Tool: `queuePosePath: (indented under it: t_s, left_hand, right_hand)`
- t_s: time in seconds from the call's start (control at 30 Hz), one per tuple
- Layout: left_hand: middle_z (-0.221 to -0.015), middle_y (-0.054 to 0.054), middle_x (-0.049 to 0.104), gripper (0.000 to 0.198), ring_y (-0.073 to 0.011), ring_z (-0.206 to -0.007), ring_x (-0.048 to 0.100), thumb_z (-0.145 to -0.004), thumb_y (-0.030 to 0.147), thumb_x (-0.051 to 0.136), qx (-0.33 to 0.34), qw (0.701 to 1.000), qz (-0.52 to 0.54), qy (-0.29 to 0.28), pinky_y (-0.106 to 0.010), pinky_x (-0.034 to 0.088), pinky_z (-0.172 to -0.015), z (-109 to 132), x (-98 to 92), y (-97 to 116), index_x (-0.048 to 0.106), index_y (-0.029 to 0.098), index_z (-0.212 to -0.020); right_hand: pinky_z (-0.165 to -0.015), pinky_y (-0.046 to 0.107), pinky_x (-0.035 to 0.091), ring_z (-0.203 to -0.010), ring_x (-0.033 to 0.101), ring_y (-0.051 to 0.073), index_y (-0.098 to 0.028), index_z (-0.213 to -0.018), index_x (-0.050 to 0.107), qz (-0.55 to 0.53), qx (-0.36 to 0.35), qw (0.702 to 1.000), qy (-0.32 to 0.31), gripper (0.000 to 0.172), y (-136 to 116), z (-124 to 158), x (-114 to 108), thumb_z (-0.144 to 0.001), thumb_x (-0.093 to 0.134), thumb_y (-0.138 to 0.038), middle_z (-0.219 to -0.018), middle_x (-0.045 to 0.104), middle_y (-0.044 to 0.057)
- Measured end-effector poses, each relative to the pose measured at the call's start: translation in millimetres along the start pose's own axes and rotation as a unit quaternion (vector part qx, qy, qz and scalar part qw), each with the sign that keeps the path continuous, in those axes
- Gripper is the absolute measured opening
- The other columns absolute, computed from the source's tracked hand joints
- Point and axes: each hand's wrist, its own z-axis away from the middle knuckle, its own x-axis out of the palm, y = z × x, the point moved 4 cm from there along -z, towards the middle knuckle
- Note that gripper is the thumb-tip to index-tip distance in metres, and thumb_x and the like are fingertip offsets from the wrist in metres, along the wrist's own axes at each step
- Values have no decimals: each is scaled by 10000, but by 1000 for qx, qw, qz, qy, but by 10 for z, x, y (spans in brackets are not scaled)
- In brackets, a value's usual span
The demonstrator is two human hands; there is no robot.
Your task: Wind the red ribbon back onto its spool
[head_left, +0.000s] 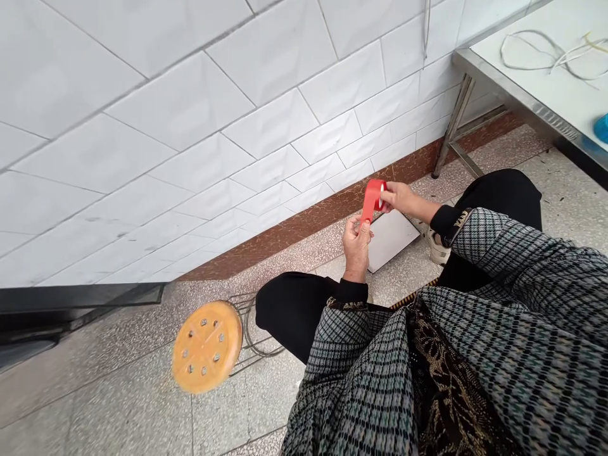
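A roll of red tape (375,190) is held up in front of me, with a short strip pulled down from it. My right hand (398,196) is closed on the roll, fingers at its white core. The strip's free end is pinched in my left hand (357,244), just below and to the left of the roll. Under my hands a flat white panel (392,240) with a dark edge lies on the floor between my feet.
An orange round stool (208,347) with wire legs stands at my left. On the right is a metal-framed table (515,82) bearing loose white cable (536,66) and a blue object (601,128). A white tiled wall (266,126) rises ahead, and a dark object (80,307) sits at left.
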Motion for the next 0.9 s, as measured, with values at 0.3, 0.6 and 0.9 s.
queuePosePath:
  t_s: [0.3,0.6,0.9]
  left_hand:
    - [-511,104,377,507,-53,-436,294,-795,677,765,-57,997,-21,-47,-203,281,-449,88,123,5,662,189,-882]
    - [-588,51,489,351,-102,-541,430,-849,545,728,-5,992,-122,-37,-230,366,-519,36,41,-1,680,199,-817]
    - [-627,76,478,320,-117,-577,460,-844,242,777,82,982,-168,23,-250,412,-615,52,59,154,699,240,-1154]
  right_hand:
    - [-522,213,527,-519,585,121,-182,-780,628,-243,151,956,-62,190,101,33,92,-963,630,-234,-652,688,47]
    - [-464,167,453,-490,525,94,-194,-799,626,-286,241,905,-200,263,142,151,255,-999,642,-363,-602,641,7]
    - [-426,155,381,-463,420,84,-187,-787,630,-221,248,909,-251,309,177,159,242,-969,670,-433,-579,596,13]
